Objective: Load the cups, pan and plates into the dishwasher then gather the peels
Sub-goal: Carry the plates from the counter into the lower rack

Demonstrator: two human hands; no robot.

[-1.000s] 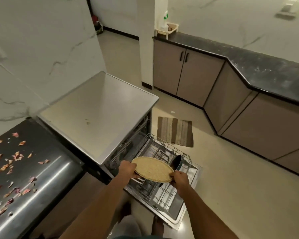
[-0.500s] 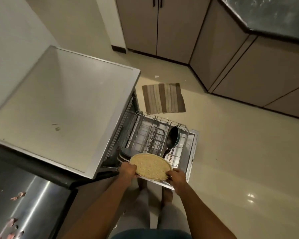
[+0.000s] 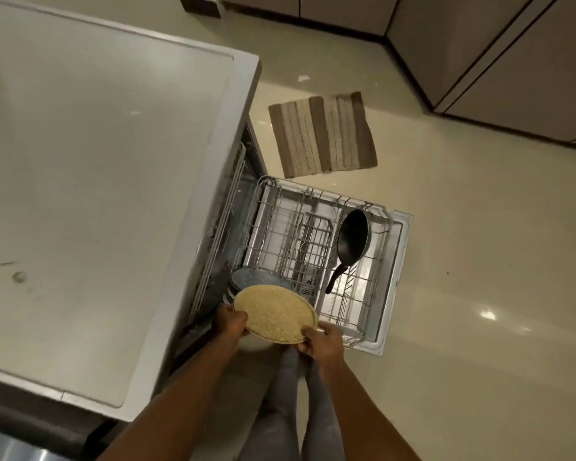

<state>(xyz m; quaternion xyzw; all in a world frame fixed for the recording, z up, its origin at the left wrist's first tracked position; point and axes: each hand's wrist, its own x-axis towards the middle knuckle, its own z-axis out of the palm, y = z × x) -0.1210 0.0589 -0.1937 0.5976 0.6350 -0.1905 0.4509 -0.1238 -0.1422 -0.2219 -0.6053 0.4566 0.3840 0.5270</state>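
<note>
I hold a round yellow speckled plate (image 3: 275,313) with both hands over the near left corner of the pulled-out wire rack (image 3: 373,294) of the dishwasher. My left hand (image 3: 229,322) grips its left rim and my right hand (image 3: 321,339) grips its near right rim. Just beyond the plate a grey-blue plate (image 3: 258,279) stands in the rack. A black pan (image 3: 352,240) leans on edge in the rack's right side, handle toward me.
The dishwasher's flat pale top (image 3: 97,181) fills the left. Its open door (image 3: 398,281) lies flat on the floor under the rack. A striped mat (image 3: 323,134) lies on the floor beyond. Brown cabinets (image 3: 479,51) line the far right. My legs stand beside the door.
My head has tilted further down and the counter with peels has left the view. The plate, still in both hands, has come lower and closer to the rack's near left corner.
</note>
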